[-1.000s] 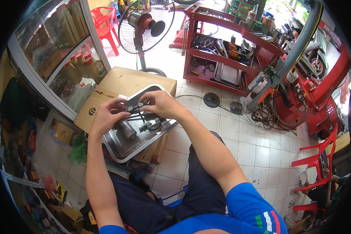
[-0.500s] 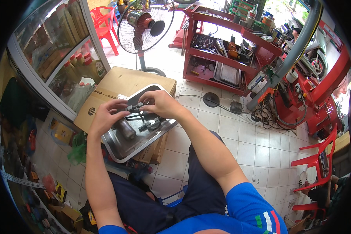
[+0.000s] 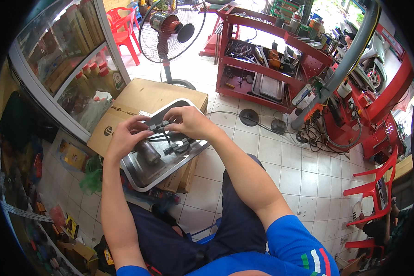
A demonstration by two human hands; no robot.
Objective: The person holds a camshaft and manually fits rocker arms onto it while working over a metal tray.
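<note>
Above a metal tray (image 3: 132, 177), my left hand (image 3: 124, 136) and my right hand (image 3: 192, 122) grip a small metal part with dark sections (image 3: 159, 126) between thumbs and fingertips, one at each end. Its exact kind is too small to make out. Below my left fingers a dull grey metal cylinder (image 3: 148, 154) lies in the tray. To its right, under my right hand, sits a dark metal part with a ridged body (image 3: 177, 147). Thin dark rods show just beneath the held part, partly covered by my fingers.
The tray rests on a cardboard box (image 3: 179, 90). A glass-door cabinet (image 3: 80, 115) stands at the left, a floor fan (image 3: 168, 34) beyond the box. A red tool cart (image 3: 262, 73) stands far right of centre; cables (image 3: 310, 135) lie on the floor. Another person sits at the right edge.
</note>
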